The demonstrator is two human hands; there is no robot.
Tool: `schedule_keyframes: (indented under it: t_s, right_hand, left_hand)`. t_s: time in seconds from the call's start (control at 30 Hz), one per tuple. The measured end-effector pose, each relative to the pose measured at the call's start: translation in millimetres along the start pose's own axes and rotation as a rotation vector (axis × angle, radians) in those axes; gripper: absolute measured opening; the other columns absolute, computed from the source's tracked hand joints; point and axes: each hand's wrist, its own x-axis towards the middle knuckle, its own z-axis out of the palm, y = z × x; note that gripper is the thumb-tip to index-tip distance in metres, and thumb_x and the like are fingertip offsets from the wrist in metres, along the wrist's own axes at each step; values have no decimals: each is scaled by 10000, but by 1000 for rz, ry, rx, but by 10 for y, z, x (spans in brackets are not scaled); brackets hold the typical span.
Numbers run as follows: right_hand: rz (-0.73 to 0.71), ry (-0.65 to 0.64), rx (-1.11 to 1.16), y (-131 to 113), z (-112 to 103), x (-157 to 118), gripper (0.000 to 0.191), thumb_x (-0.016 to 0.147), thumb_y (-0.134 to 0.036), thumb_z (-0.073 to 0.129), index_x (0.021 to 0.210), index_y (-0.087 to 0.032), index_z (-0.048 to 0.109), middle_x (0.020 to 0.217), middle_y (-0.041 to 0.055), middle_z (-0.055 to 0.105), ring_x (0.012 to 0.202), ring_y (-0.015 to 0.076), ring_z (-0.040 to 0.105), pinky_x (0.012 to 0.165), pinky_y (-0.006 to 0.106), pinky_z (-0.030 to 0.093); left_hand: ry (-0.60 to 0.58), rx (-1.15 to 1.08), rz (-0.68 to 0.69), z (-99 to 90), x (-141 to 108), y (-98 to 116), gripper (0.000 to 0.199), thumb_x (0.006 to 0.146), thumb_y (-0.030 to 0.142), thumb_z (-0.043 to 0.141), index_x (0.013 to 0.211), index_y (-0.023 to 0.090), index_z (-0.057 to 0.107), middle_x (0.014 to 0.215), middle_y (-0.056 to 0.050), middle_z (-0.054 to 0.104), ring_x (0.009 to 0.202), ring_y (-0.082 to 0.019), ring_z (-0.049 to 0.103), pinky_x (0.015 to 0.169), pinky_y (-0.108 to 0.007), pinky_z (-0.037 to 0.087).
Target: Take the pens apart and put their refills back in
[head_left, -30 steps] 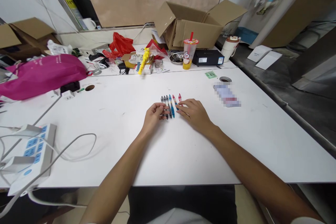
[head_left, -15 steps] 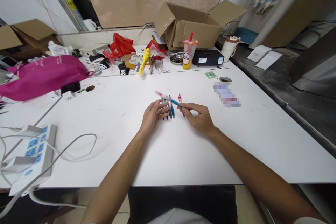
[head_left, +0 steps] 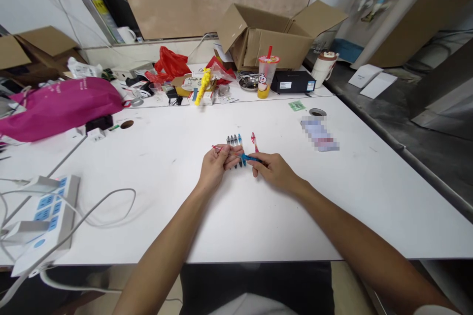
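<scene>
My left hand pinches a thin pen refill with a red end between thumb and fingers. The blue barrel of a pen is gripped in my right hand, its front end pointing left at the refill. Refill and barrel lie nearly in one line, and I cannot tell how far one sits inside the other. Just beyond my hands several grey-and-black pens and one blue pen lie side by side, partly covered by my left fingers. A red pen lies apart, right of the row.
A power strip with looping cables is at the left. A pink bag and clutter line the back left. A drink cup, a cardboard box and a black box stand behind. A tape roll and a blurred-out phone-like object lie right.
My left hand has closed from spread fingers onto the red-ended refill. My right hand has moved slightly down with the blue barrel. The pens on the table have stayed put.
</scene>
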Motion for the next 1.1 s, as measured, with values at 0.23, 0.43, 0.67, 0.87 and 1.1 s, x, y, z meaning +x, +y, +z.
schedule_keyframes:
  t_s: [0.23,0.43,0.67,0.87,1.1]
  right_hand:
    - [-28,59,15,-22,5,10,323,965,-491,531,1049,-238,713,905,31,750,631,146,585,613,307,465]
    - [-77,183,-27,-50,23,27,277,944,-439,580,1128,-247,657,1012,65,740,846,206,657,679,333,493]
    - [-55,197,3,21,35,38,292,948,-438,572,1170,-252,613,1029,73,710,896,214,649,679,330,496]
    - [-46,206,48,29,31,53,325,924,-406,607,1205,-243,604,1073,82,694,948,217,641,722,335,509]
    - [-31,213,79,-1,42,59,275,900,-418,646,1104,-235,665,1050,71,711,930,213,644,713,333,499]
  left_hand:
    - [47,45,-44,-4,16,-36,373,899,524,664,998,169,607,985,-139,786,873,-189,763,754,-281,620]
    - [50,54,-68,-17,21,-49,417,875,553,680,1019,171,598,1129,-159,759,885,-198,766,753,-299,619]
    - [68,45,-75,-25,38,-82,401,889,536,671,1028,166,603,1123,-156,759,928,-199,762,729,-266,610]
    - [81,23,-73,-10,39,-61,368,903,515,664,979,160,601,1125,-164,758,936,-197,761,719,-250,605]
    - [86,8,-82,-9,45,-67,345,913,486,663,996,160,589,1087,-155,766,872,-180,766,686,-237,607]
